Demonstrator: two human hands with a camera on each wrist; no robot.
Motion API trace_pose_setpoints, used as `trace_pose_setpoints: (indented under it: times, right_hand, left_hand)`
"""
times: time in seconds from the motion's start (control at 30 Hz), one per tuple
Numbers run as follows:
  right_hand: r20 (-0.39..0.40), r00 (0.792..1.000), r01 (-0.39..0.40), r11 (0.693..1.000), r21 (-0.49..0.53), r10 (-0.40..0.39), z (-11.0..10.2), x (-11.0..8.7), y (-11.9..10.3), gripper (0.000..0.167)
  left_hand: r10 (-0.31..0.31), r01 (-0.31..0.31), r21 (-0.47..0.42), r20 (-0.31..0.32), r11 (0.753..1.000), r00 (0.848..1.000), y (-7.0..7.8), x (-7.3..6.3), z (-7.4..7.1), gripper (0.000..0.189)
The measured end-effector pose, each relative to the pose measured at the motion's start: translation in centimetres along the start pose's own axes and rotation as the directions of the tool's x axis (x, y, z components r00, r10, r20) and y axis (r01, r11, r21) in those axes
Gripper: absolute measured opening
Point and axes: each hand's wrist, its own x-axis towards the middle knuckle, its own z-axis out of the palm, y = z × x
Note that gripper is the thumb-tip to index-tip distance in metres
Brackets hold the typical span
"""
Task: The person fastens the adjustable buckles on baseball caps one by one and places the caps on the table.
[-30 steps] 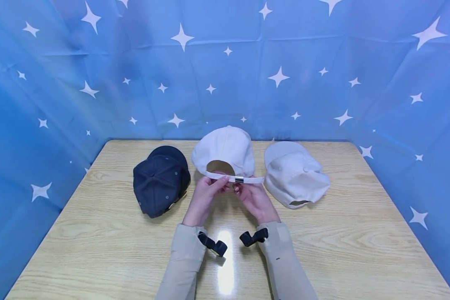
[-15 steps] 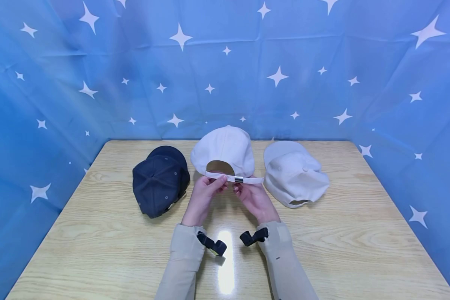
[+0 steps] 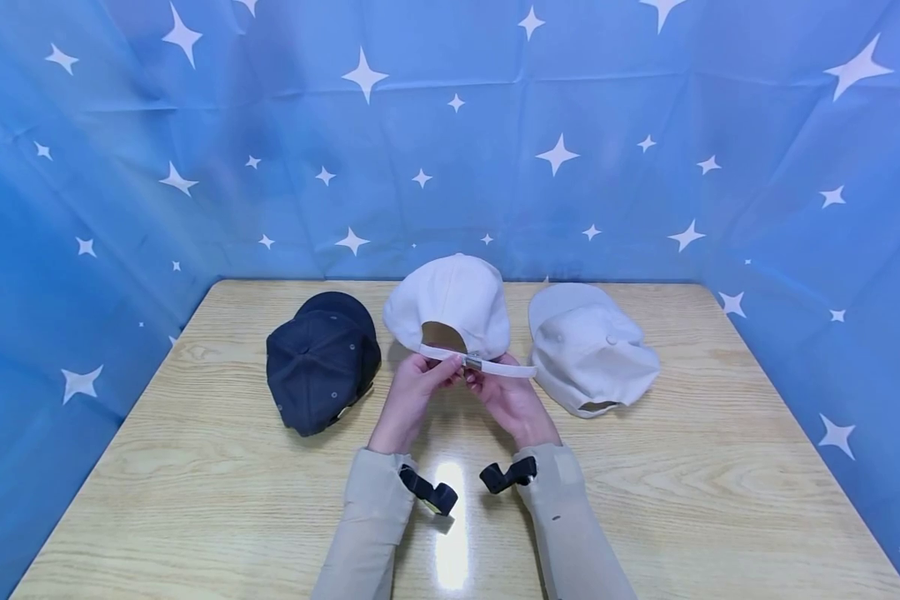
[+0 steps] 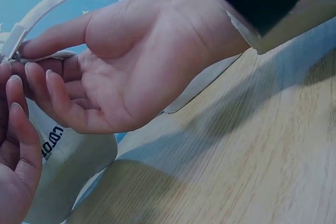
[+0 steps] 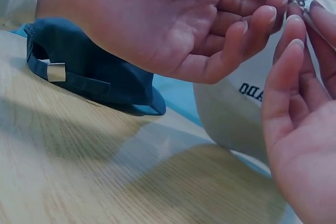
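A white cap [image 3: 450, 296] is held upright in the middle, its back opening toward me. Its back strap [image 3: 508, 370] runs across that opening through a metal buckle [image 3: 472, 362], with the strap's end sticking out to the right. My left hand [image 3: 408, 396] pinches the strap just left of the buckle, thumb on top. From the right, my right hand [image 3: 517, 404] pinches at the buckle; its thumb is largely hidden in the head view but shows in the left wrist view, where the right hand [image 4: 126, 61] fills the middle. Dark lettering [image 5: 251, 92] marks the cap's front.
To the left lies a dark navy cap [image 3: 315, 367] with a metal buckle of its own. A light grey-white cap [image 3: 592, 350] lies to the right. All are over a wooden table [image 3: 690, 492], with a blue star-printed cloth [image 3: 450, 158] behind and at both sides.
The buckle has tilted and shifted slightly left, and the strap's free end has swung lower and further right. My left hand has edged right. The other caps stay put.
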Motion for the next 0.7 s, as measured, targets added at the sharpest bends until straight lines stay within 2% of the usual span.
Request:
trace_pose_setpoints:
  times: [0.2, 0.3, 0.4, 0.43, 0.57, 0.63, 0.7]
  right_hand:
    - [-0.001, 1.0, 0.001, 1.0, -0.011, -0.001, 0.0, 0.1, 0.0, 0.012]
    - [0.006, 1.0, 0.007, 1.0, -0.01, -0.007, 0.0, 0.1, 0.1, 0.012]
    - [0.009, 1.0, 0.016, 1.0, -0.014, -0.016, 0.0, 0.1, 0.1, 0.013]
    - [0.008, 1.0, 0.017, 1.0, -0.016, -0.017, 0.0, 0.1, 0.2, 0.012]
    - [0.004, 1.0, 0.016, 1.0, -0.023, -0.016, 0.1, 0.2, 0.2, 0.01]
    - [0.001, 1.0, 0.013, 1.0, -0.023, -0.013, 0.1, 0.3, 0.2, 0.009]
    - [0.002, 1.0, 0.01, 1.0, -0.022, -0.01, 0.1, 0.3, 0.2, 0.009]
  left_hand:
    - [-0.066, 0.066, -0.018, -0.015, 0.998, 0.998, 0.8, -0.1, 0.3, 0.031]
    - [-0.071, 0.071, -0.025, -0.016, 0.997, 0.997, 0.7, -0.1, 0.3, 0.032]
    - [-0.047, 0.047, -0.012, -0.014, 0.999, 0.999, 0.3, 0.0, 0.2, 0.033]
    - [-0.02, 0.02, -0.013, -0.003, 1.0, 1.0, -0.8, 0.4, -0.2, 0.03]
    - [0.044, -0.044, 0.004, 0.023, 0.999, 0.999, -3.0, 1.2, -0.9, 0.025]
    - [0.052, -0.052, 0.001, 0.025, 0.999, 0.998, -3.1, 1.2, -1.0, 0.027]
    - [0.041, -0.041, 0.001, 0.018, 0.999, 0.999, -1.9, 0.8, -0.6, 0.029]
